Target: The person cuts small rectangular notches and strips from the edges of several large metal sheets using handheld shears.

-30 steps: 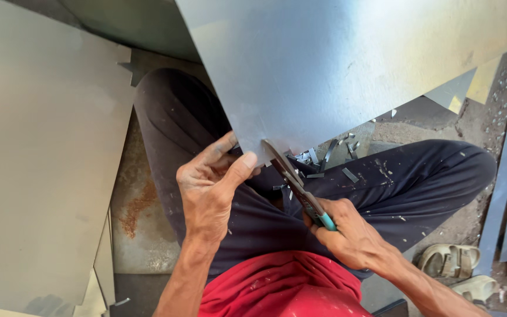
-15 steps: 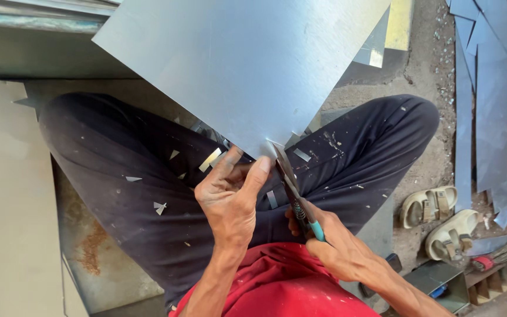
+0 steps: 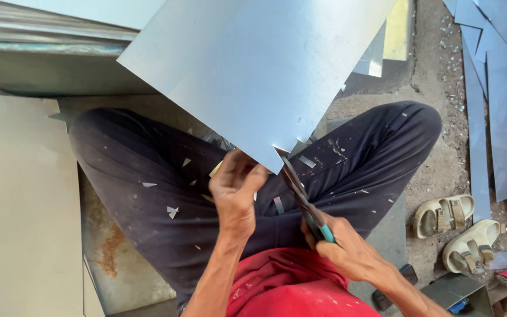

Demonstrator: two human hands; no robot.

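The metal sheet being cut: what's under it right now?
Under the metal sheet show the dark-trousered legs, small offcuts on them, and the left hand gripping its near corner. The snips in the right hand bite its edge. The floor beneath is covered.

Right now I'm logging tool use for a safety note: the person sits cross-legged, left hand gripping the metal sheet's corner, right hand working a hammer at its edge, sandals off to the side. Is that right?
Not quite. The head view shows the right hand holding snips with teal grips, not a hammer. The rest stands: the left hand grips the metal sheet near its corner, and the sandals lie to the side.
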